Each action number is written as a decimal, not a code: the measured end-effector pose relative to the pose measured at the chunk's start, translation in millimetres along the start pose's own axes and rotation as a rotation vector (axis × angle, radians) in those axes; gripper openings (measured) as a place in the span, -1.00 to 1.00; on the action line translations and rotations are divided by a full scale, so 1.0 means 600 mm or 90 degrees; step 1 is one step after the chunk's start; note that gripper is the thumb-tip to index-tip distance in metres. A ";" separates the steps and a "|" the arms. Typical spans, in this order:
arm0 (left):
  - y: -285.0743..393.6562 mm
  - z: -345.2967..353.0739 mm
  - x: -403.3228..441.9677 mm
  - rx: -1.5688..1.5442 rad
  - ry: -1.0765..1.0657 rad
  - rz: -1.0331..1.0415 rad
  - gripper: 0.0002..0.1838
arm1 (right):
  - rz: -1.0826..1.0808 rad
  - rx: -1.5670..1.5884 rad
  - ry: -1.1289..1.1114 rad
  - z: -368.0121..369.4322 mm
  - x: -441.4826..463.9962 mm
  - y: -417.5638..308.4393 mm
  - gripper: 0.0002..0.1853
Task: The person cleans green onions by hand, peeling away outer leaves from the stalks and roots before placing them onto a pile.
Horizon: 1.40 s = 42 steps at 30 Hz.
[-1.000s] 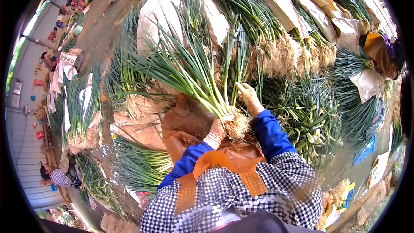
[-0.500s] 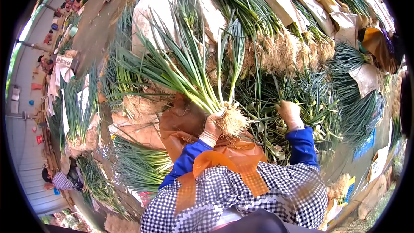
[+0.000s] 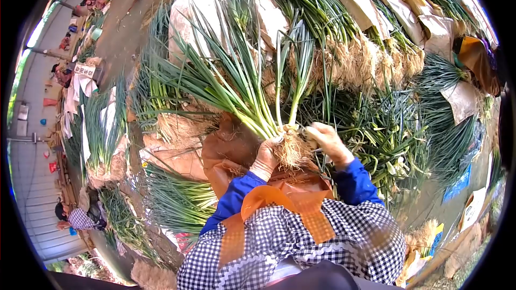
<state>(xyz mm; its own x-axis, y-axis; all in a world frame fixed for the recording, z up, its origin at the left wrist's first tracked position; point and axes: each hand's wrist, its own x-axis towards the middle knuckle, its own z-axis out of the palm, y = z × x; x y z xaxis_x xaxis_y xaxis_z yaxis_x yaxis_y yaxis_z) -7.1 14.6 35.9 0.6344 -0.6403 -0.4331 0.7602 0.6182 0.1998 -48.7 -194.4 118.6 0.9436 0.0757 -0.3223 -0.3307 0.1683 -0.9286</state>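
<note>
My left hand (image 3: 267,157) is wrapped round a bunch of green onions (image 3: 252,102) just above its roots. The green leaves fan up and away, and the pale, stringy roots (image 3: 293,149) hang to the right of my fingers. My right hand (image 3: 329,142) is at the right edge of the root end, its fingers curled in. Whatever may be between those fingertips is hidden. An orange apron (image 3: 231,150) lies under the bunch.
Loose green leaves and trimmings (image 3: 376,134) are heaped at the right. Bundled onions with roots (image 3: 355,62) line the back, partly under sacking (image 3: 196,16). More onions (image 3: 174,198) lie at the left. A person in a checked top (image 3: 80,221) is at the far left.
My right hand has moved left from the loose leaves to the root end of the bunch, its fingers curled. My left hand still holds the bunch in nearly the same place.
</note>
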 end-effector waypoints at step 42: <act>0.011 -0.016 -0.004 -0.029 -0.013 0.062 -0.67 | 0.118 -0.253 0.202 -0.073 0.016 0.032 -0.66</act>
<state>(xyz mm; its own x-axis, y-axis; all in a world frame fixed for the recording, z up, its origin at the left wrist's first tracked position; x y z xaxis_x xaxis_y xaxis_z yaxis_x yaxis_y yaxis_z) -4.8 24.4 29.9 0.7084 -0.5846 -0.3955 0.6876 0.6981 0.1996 -45.5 -233.6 89.7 0.8490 -0.2422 -0.4697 -0.5184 -0.2088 -0.8293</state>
